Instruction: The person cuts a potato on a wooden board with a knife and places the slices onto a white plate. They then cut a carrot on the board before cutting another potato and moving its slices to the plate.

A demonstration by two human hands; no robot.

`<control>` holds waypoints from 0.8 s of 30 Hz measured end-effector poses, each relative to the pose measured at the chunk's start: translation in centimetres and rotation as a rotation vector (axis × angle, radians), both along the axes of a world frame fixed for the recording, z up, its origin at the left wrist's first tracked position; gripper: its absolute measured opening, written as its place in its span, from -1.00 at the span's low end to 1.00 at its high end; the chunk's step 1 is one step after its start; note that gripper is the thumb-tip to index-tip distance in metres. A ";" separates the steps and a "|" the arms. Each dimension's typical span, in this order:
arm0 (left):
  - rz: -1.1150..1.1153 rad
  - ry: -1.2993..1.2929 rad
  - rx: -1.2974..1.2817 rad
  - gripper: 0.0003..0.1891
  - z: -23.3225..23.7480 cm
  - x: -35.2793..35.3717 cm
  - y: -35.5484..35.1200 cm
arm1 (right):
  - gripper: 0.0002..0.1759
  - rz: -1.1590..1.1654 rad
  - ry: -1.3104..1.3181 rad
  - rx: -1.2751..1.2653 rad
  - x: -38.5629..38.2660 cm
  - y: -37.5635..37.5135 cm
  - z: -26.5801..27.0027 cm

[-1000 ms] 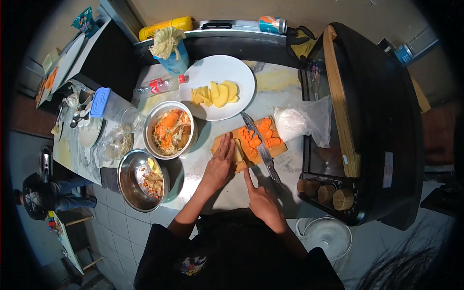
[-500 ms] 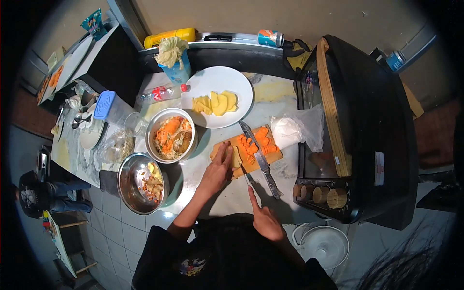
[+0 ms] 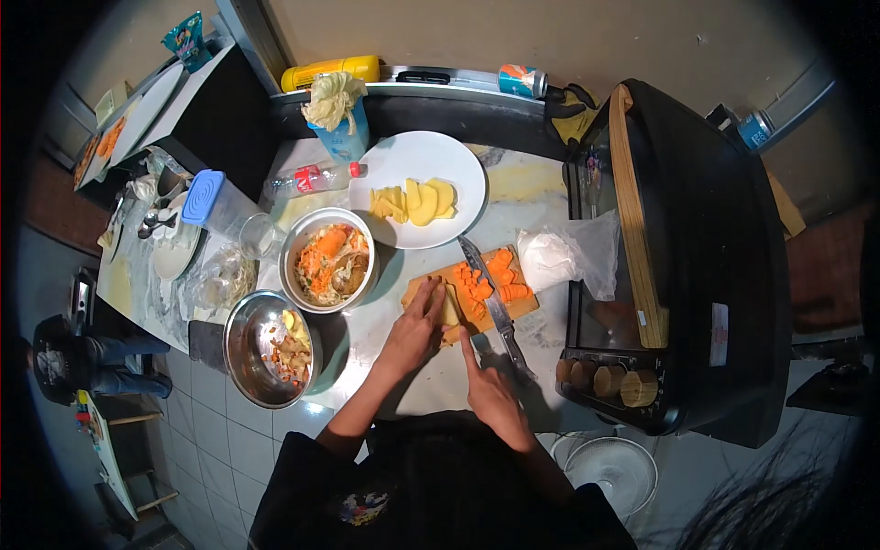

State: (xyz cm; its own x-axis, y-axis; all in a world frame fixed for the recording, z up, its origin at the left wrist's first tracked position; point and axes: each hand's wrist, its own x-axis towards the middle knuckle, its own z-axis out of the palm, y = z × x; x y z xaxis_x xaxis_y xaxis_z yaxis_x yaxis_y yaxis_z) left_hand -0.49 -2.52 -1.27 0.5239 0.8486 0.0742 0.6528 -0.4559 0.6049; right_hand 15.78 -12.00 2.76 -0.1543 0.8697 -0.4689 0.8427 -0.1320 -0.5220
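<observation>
My left hand (image 3: 412,335) presses a piece of peeled yellow potato (image 3: 449,313) onto a wooden cutting board (image 3: 525,302), its fingers bent over the top. Against the near side of that potato is my right hand (image 3: 496,401), closed round a small knife with the index finger stretched along it; most of this knife is hidden. Cut orange carrot (image 3: 500,267) lies on the board's right part. Across the carrot and past the board's near edge rests a larger dark-handled knife (image 3: 500,316). Beyond the board, a white plate (image 3: 408,156) bears potato slices (image 3: 431,202).
A white bowl (image 3: 294,295) of shredded vegetables and a steel bowl (image 3: 236,367) with peelings stand left. A bag of white powder (image 3: 548,259) sits between the board and a black oven (image 3: 715,275). Behind are a plastic bottle (image 3: 316,179) and blue container (image 3: 346,142). A person (image 3: 64,357) stands far left.
My right hand has moved forward, bringing its index finger up to the potato. My left hand keeps its hold on the potato. The whole view has shifted slightly.
</observation>
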 end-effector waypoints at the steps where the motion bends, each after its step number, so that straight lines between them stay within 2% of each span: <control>1: 0.002 0.006 -0.004 -0.29 0.1 0.0 0.0 | 0.10 0.000 0.001 0.000 0.0 0.5 -0.4; 3: 0.005 0.015 -0.009 -0.28 0.4 0.1 0.0 | 0.09 0.018 0.003 0.078 -0.1 1.3 -1.2; 7: -0.001 0.030 -0.013 -0.28 0.5 -0.1 0.0 | 0.09 0.032 -0.024 0.063 -0.3 1.9 -1.0; 10: 0.005 0.020 -0.033 -0.27 0.3 0.0 0.0 | 0.08 0.022 0.016 0.075 -0.2 1.2 -1.4; 13: 0.000 0.030 -0.022 -0.28 0.0 -0.1 0.1 | 0.09 0.043 -0.049 0.155 -0.2 0.1 -0.7; 15: -0.009 0.042 -0.004 -0.28 -0.1 0.0 0.1 | 0.03 0.030 -0.034 -0.040 0.1 -0.8 1.3; 19: -0.018 0.016 0.001 -0.33 -0.1 -0.2 0.1 | 0.02 0.062 -0.080 0.029 1.0 -2.6 2.8; 21: -0.014 0.012 -0.023 -0.34 -0.1 -0.2 0.1 | 0.07 -0.028 0.062 -0.033 0.9 -2.9 3.6; 24: 0.001 0.002 -0.008 -0.34 -0.2 0.0 -0.1 | 0.01 -0.043 0.059 -0.048 0.5 -2.0 4.4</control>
State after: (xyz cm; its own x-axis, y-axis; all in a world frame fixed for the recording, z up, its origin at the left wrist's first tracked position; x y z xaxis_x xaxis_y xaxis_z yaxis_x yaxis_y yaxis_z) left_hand -0.52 -2.64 -1.48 0.5232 0.8496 0.0667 0.6544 -0.4506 0.6072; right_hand 16.32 -13.98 7.17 -0.1455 0.8529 -0.5015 0.8038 -0.1936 -0.5625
